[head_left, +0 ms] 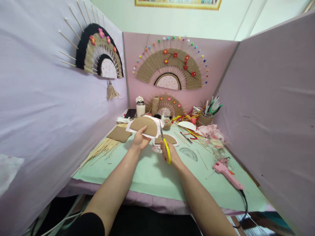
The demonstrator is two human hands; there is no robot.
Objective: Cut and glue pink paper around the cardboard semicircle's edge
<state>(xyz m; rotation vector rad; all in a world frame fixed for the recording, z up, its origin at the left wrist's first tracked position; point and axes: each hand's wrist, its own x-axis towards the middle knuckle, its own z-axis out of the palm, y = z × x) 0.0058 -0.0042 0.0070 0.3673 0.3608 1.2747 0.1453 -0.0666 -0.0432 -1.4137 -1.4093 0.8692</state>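
Note:
In the head view my left hand [141, 140] grips a half-round piece of cardboard [144, 126] from below, thumb on its brown face. White-and-pink fabric [129, 126] sticks out as a border around that cardboard. My right hand [168, 151] is closed on yellow-handled scissors [167, 151], their blades pointing up beside the fabric's right edge. Whether the blades touch the fabric, I cannot tell. Beneath the hands a second cardboard half-round [169, 139] with a pale fabric border lies on the table, with a small fabric scrap [156, 149] next to it.
Thin sticks [103, 147] and a cardboard sheet [119, 134] lie at left. A protractor [189, 153], a pen [186, 137] and a pink glue gun [227, 174] with its cord are at right. Behind stand a white bottle [140, 108], a twine roll [155, 105] and a tool pot [205, 119].

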